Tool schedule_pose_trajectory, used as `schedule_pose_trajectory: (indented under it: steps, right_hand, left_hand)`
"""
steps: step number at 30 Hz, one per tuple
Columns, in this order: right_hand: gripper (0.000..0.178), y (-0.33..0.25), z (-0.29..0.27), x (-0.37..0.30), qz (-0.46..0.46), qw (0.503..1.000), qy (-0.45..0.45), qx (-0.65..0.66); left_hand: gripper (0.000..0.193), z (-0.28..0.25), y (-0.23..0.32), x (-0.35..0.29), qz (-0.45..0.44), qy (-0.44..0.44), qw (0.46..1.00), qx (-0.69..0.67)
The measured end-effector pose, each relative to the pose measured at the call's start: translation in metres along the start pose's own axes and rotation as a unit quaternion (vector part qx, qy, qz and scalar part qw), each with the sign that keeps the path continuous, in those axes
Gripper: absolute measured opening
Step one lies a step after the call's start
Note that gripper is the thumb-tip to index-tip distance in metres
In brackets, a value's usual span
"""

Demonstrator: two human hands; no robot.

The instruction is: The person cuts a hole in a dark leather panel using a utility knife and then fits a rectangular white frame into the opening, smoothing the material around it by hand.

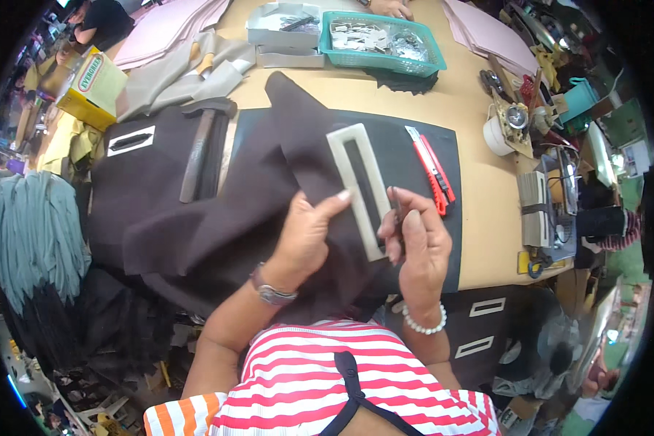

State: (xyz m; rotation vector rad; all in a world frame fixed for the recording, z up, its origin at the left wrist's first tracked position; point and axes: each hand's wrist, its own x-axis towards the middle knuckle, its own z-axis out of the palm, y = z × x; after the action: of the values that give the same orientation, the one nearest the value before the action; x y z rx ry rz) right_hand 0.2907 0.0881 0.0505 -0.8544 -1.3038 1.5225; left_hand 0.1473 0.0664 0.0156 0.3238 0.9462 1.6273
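Note:
My left hand (304, 236) grips a large dark brown sheet of leather-like material (211, 211), thumb on top at the edge of an off-white rectangular frame (345, 163). A long slot runs down the frame, with dark material showing inside. My right hand (423, 251) is at the frame's lower right side, thumb and fingers pinched together; what they hold, if anything, is too small to make out. Right of the frame, a red utility knife (434, 173) lies on the dark green cutting mat (445, 254). A hammer (200, 149) rests on another dark brown piece at the left.
At the back stand a teal basket (436, 54) of small parts and a white box (258, 29). Pink sheets (479, 33) lie at the far right. A yellow box (109, 94) and hanging grey-green strips (33, 232) are at the left. Another person's hand (391, 7) shows at the top.

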Motion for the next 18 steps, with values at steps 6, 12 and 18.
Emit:
schedule_pose_trajectory:
  steps: [6,12,18]
  right_hand:
    - [0.026,0.062,-0.006,-0.001,0.099,0.995,0.001,-0.006]
    - [0.023,0.061,0.000,-0.002,0.131,0.991,-0.012,0.002]
    - [0.022,0.042,0.003,0.012,0.142,0.990,-0.007,-0.001]
  left_hand:
    - [0.021,-0.010,-0.013,-0.003,0.025,-0.002,0.999,0.031]
    - [0.022,-0.022,-0.007,0.015,0.092,0.045,0.993,0.059]
    - [0.019,-0.022,-0.004,0.017,0.089,0.040,0.995,0.010]
